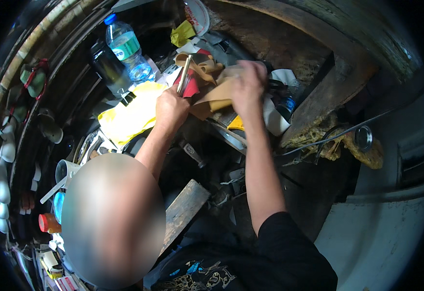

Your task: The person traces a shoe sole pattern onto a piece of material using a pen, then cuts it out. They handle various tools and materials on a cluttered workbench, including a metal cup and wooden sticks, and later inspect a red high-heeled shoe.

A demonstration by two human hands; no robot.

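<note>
My left hand [172, 105] is closed around a pair of pale, thin stick-like pieces [184, 72] that point up and away. What exactly they are I cannot make out. Beside it, a tan leather-like sheet [215, 95] stretches across toward my right hand [249, 87]. That hand is smeared by motion over the sheet's right end, so its grip is unclear. Behind the sheet lie curled tan scraps [203, 65] and a red piece [190, 86]. A bright yellow sheet [136, 110] spreads out left of my left hand.
A water bottle [124, 46] with a blue cap stands at the far left, next to a dark bottle [107, 68]. A wooden board [185, 208] juts out near my lap. Right of the bench hang a tan fibrous bundle [335, 140] and a cable [340, 135]. Shoe-like forms line the left shelves.
</note>
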